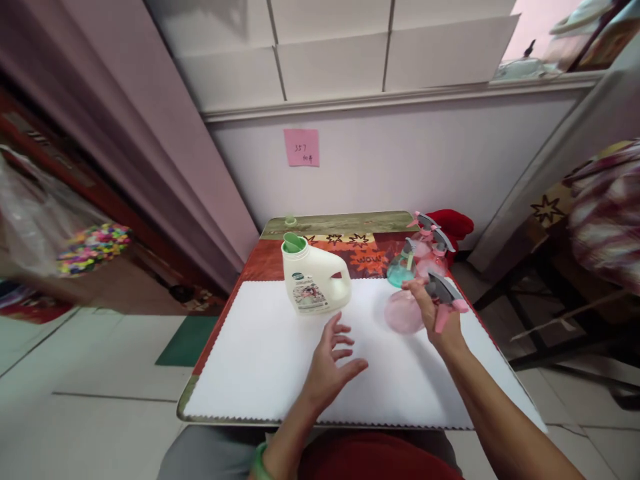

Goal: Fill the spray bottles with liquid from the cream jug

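My right hand (439, 323) is wrapped round the neck of a pink spray bottle (403, 312) with a grey and pink trigger head. The bottle is tilted above the right part of a white mat (260, 373), its round base pointing left. My left hand (334, 367) hovers over the middle of the mat, fingers apart and holding nothing. Just beyond it stands an upright cream detergent jug (316, 283) with a label, a side handle and an uncapped green spout. A spray bottle with teal liquid (401, 272) stands behind the pink one.
More pink spray bottles (424, 248) stand at the table's back right, beside a red cloth item (453, 227). A small green cap (291, 220) lies at the back edge. A pink note (302, 148) is stuck on the wall. Dark furniture (555, 293) stands to the right.
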A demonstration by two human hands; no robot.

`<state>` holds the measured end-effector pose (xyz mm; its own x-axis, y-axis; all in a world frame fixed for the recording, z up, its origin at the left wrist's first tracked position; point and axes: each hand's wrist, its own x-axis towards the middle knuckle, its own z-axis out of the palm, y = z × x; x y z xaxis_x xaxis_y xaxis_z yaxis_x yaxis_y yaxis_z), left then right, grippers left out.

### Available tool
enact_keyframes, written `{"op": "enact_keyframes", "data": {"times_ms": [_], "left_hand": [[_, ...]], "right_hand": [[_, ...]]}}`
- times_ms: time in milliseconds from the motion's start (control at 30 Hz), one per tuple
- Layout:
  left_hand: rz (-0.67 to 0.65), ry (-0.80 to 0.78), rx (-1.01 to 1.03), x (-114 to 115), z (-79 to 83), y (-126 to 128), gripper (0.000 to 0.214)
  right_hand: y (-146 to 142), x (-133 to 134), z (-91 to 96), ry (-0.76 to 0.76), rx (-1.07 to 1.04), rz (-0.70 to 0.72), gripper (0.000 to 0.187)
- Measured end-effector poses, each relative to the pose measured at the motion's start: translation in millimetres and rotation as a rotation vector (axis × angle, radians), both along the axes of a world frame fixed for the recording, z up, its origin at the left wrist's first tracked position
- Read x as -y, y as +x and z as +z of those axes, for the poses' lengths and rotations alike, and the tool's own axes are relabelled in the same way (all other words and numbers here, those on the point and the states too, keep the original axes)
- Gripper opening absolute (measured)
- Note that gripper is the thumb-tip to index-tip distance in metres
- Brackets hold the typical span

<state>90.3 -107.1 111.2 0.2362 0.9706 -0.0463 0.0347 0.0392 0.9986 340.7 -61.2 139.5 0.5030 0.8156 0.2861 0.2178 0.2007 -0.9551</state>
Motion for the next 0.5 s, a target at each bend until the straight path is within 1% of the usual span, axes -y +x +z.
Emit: {"op": "enact_keyframes", "data": {"times_ms": [33,67,100,133,200,267,300,367,400,467,500], "left_hand": [[0.025,-0.04,0.096,-1.5,-1.5,8.0,0.108],[0.045,-0.05,0.173,-2.9,-2.7,15.2,0.122],[0.068,-0.032,0.23,-4.0,-3.3,21.1,0.128],[0.091,0.003,0.27,-4.5,-3.0,25.4,0.128],[0.138,0.081,0.332,-3.5,0.6,28.4,0.112],[0.164,0.102,0.415,-0.6,6.9,24.1,0.094],[0.159,0.085,0.469,1.1,10.3,20.0,0.09],[0.109,-0.008,0.598,3.4,15.2,10.3,0.084],[0.056,-0.093,0.666,3.7,16.1,5.4,0.079],[-0.103,-0.336,0.8,2.5,14.2,-3.4,0.072],[-0.189,-0.474,0.859,1.1,11.8,-7.1,0.077]], "right_hand": [[-16.3,5.2,8.8,-0.001,-0.108,0.076,0.034],[-32.7,9.1,17.0,0.001,-0.235,0.136,0.035],[-48.3,11.8,24.4,-0.014,-0.36,0.195,0.036],[-62.6,13.4,30.6,-0.027,-0.473,0.23,0.037],[-84.9,13.9,39.5,-0.062,-0.604,0.285,0.039],[-97.8,11.9,44.7,-0.088,-0.591,0.352,0.04],[-101.2,10.4,46.3,-0.094,-0.547,0.393,0.04],[-104.5,6.8,48.4,-0.091,-0.459,0.502,0.039],[-105.3,5.0,49.1,-0.082,-0.43,0.566,0.039],[-106.8,1.5,50.3,-0.054,-0.39,0.717,0.038],[-107.6,0.0,50.8,-0.038,-0.372,0.801,0.037]]}}
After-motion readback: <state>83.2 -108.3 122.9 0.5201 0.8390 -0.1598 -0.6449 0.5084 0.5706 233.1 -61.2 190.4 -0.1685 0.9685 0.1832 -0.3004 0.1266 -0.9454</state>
